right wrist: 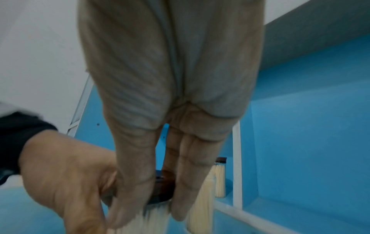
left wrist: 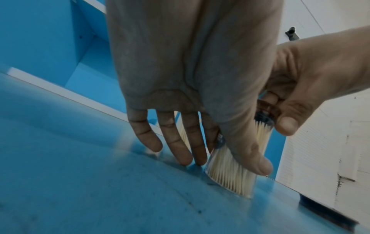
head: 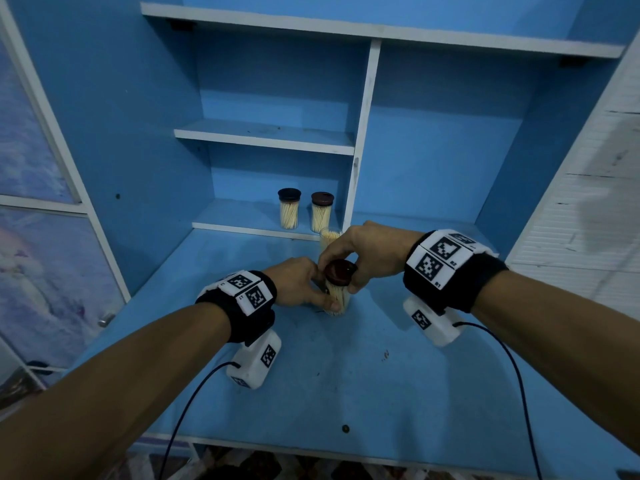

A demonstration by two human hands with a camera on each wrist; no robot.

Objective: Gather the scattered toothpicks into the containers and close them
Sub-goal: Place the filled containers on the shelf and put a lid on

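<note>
A clear container (head: 337,301) packed with toothpicks stands upright on the blue desk (head: 346,375). My left hand (head: 320,294) grips its body, thumb (left wrist: 252,156) on the near side and fingers behind. My right hand (head: 346,261) pinches the dark brown lid (head: 341,271) that sits on the container's mouth, thumb and fingers around the lid's rim (right wrist: 164,186). Just behind it stands another toothpick container (head: 329,237) with no lid on, partly hidden by my right hand.
Two lidded toothpick containers (head: 289,209) (head: 322,213) stand side by side on the low shelf (head: 242,226) at the back. A white upright divider (head: 356,168) rises just right of them. Cables trail from both wrist cameras toward the desk's front edge (head: 277,448).
</note>
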